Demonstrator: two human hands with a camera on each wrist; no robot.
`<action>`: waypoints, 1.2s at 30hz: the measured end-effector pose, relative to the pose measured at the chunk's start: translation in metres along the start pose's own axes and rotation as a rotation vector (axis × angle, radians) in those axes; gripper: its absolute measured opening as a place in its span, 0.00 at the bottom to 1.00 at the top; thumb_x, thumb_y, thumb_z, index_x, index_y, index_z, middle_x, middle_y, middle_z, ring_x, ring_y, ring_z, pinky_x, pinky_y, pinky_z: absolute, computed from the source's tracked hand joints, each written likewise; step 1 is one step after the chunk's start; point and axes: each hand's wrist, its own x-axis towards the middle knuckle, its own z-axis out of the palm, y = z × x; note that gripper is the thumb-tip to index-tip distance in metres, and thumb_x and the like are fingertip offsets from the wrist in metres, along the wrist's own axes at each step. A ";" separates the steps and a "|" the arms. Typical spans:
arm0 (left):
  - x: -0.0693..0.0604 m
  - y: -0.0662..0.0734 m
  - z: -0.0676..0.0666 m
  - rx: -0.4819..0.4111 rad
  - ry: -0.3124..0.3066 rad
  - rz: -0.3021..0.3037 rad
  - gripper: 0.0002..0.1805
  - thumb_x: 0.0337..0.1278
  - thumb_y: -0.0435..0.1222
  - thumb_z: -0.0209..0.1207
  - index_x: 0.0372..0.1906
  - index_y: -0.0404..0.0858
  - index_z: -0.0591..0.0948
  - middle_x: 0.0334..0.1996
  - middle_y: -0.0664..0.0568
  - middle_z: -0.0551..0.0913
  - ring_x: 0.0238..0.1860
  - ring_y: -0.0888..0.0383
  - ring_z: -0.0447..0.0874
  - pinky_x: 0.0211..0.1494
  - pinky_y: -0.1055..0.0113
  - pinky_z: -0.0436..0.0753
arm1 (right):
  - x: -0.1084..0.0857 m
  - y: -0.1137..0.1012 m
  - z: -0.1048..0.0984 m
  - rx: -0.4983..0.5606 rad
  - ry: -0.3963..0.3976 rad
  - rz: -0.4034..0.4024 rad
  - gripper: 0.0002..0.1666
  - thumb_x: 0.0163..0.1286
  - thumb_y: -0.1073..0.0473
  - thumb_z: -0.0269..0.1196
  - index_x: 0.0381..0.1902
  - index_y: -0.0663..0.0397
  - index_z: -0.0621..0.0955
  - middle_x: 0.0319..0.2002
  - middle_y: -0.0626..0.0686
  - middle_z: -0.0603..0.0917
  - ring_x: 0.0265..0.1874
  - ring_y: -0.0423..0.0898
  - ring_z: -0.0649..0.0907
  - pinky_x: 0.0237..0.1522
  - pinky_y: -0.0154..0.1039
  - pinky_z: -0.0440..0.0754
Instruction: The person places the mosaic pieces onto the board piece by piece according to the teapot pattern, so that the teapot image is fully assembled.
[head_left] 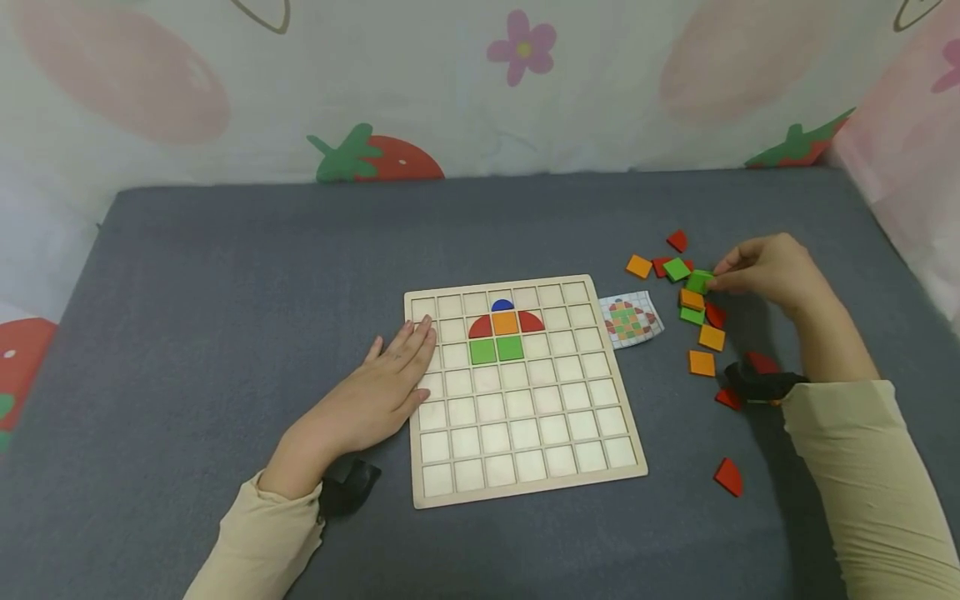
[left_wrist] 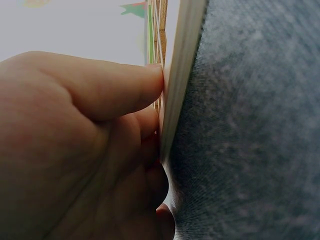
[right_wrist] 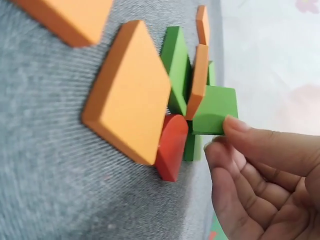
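The left hand (head_left: 382,387) rests flat with extended fingers on the left edge of the wooden grid board (head_left: 528,490); in the left wrist view its thumb touches the board's rim (left_wrist: 181,65). At the right, the right hand (head_left: 772,271) pinches a green square tile (right_wrist: 216,107) between thumb and fingers, above the loose tiles. In the board's upper part lie a blue half-round piece (head_left: 502,306), an orange square (head_left: 505,322), two red curved pieces (head_left: 481,327) on either side of it, and two green squares (head_left: 483,351) below.
A printed pattern card (head_left: 632,319) lies at the board's right edge, partly under it. Loose orange squares (head_left: 702,363), green squares (head_left: 692,316) and red curved pieces (head_left: 729,477) are scattered on the grey table (head_left: 225,292). A patterned cloth (head_left: 585,100) hangs behind.
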 end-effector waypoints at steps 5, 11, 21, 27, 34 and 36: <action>0.000 0.000 0.000 -0.002 -0.001 0.003 0.34 0.70 0.37 0.46 0.73 0.30 0.47 0.74 0.41 0.40 0.74 0.46 0.36 0.70 0.42 0.44 | -0.003 -0.003 -0.001 0.028 0.009 -0.002 0.15 0.60 0.58 0.68 0.36 0.67 0.81 0.26 0.45 0.84 0.25 0.40 0.82 0.41 0.45 0.77; -0.001 0.001 -0.001 -0.010 -0.002 0.001 0.34 0.70 0.37 0.46 0.73 0.29 0.47 0.74 0.41 0.41 0.74 0.46 0.36 0.70 0.42 0.43 | -0.008 -0.009 -0.003 0.065 0.050 -0.040 0.14 0.61 0.59 0.67 0.37 0.67 0.81 0.24 0.43 0.84 0.25 0.43 0.82 0.33 0.34 0.78; -0.001 0.000 0.000 -0.009 0.000 0.000 0.34 0.70 0.37 0.47 0.73 0.30 0.47 0.74 0.41 0.41 0.74 0.46 0.36 0.70 0.42 0.43 | -0.019 -0.034 0.003 0.153 0.048 -0.127 0.12 0.61 0.60 0.67 0.37 0.65 0.81 0.24 0.40 0.82 0.25 0.45 0.82 0.31 0.35 0.80; 0.000 0.000 0.000 -0.014 -0.001 0.003 0.35 0.70 0.37 0.47 0.73 0.30 0.47 0.74 0.41 0.41 0.74 0.46 0.36 0.70 0.42 0.44 | -0.024 -0.051 0.012 0.139 0.014 -0.139 0.15 0.61 0.57 0.67 0.40 0.63 0.80 0.28 0.42 0.83 0.31 0.43 0.82 0.34 0.34 0.79; -0.001 0.001 0.000 -0.013 0.000 0.005 0.34 0.70 0.37 0.47 0.73 0.29 0.47 0.74 0.41 0.41 0.74 0.46 0.36 0.70 0.42 0.44 | -0.029 -0.068 0.022 0.127 -0.007 -0.164 0.14 0.62 0.57 0.67 0.40 0.61 0.82 0.32 0.45 0.83 0.34 0.38 0.81 0.37 0.32 0.76; -0.001 0.001 0.000 -0.012 -0.001 0.005 0.34 0.70 0.37 0.46 0.73 0.29 0.48 0.74 0.41 0.41 0.74 0.46 0.36 0.70 0.42 0.44 | -0.030 -0.072 0.025 0.125 -0.007 -0.180 0.12 0.62 0.58 0.67 0.39 0.61 0.82 0.33 0.47 0.83 0.34 0.38 0.81 0.37 0.32 0.77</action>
